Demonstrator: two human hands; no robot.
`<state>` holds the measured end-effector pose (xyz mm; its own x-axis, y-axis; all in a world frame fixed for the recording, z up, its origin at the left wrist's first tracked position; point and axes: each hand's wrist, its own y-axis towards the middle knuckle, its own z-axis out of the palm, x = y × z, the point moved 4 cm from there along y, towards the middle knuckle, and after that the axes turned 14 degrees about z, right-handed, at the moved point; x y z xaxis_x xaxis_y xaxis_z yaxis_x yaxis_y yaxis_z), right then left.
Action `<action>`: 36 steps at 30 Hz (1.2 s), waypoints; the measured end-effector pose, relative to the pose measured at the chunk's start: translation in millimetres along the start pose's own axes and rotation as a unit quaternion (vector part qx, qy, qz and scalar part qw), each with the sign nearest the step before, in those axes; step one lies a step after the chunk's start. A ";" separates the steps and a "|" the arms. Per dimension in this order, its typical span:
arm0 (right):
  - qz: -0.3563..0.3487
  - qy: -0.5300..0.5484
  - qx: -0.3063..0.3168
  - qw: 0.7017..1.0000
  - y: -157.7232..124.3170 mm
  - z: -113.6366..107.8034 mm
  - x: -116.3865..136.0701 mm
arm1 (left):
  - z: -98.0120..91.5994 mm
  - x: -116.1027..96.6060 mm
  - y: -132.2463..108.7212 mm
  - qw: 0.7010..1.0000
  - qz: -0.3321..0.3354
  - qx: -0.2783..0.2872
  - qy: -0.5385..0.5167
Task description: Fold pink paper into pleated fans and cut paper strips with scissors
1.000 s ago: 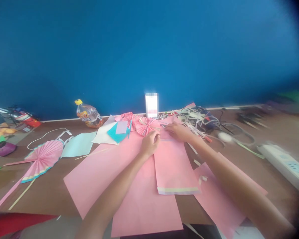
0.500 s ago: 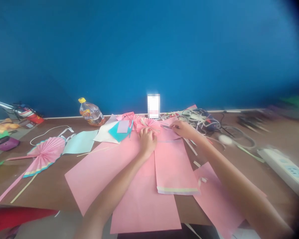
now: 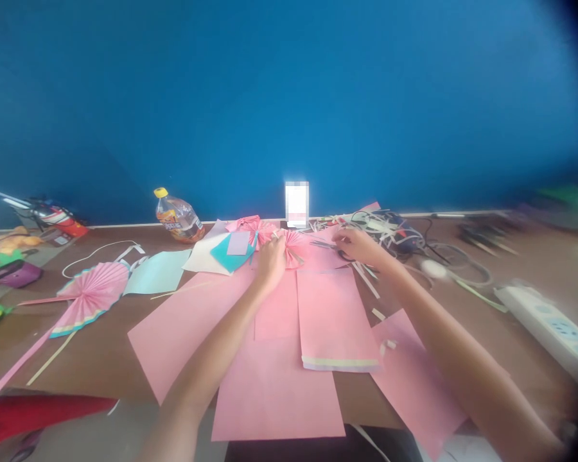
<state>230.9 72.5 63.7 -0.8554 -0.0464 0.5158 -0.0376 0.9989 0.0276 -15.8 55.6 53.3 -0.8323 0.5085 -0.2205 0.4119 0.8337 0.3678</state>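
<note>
My left hand (image 3: 271,260) reaches forward with its fingers curled on the edge of a small pink pleated paper rosette (image 3: 295,248). To its right, my right hand (image 3: 359,246) is closed round a thin dark tool that looks like scissors (image 3: 325,245), with the blades pointing left toward the rosette. Both hands are at the far end of a folded pink sheet (image 3: 334,317) with a pale yellow strip along its near edge. It lies on larger pink sheets (image 3: 183,327) spread over the brown table (image 3: 96,359).
A plastic bottle (image 3: 176,218) lies by the blue wall. A pink fan (image 3: 92,294), light blue paper (image 3: 157,273) and teal paper (image 3: 226,255) lie at left. Tangled cables and paper strips (image 3: 404,239) and a white power strip (image 3: 546,321) are at right.
My left hand has moved forward and left onto the rosette. My right hand has lifted off the folded sheet and now holds the dark tool. The view has shifted slightly.
</note>
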 end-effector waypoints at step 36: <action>0.012 -0.122 -0.019 0.992 12.5 22.8 -32.0 | -77.2 59.1 21.0 0.995 -0.012 -0.038 -0.095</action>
<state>246.0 86.6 27.9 -0.9559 -0.0157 0.2933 -0.0001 0.9986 0.0530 -85.0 86.5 117.7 -0.7533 0.5259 -0.3950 0.3566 0.8312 0.4266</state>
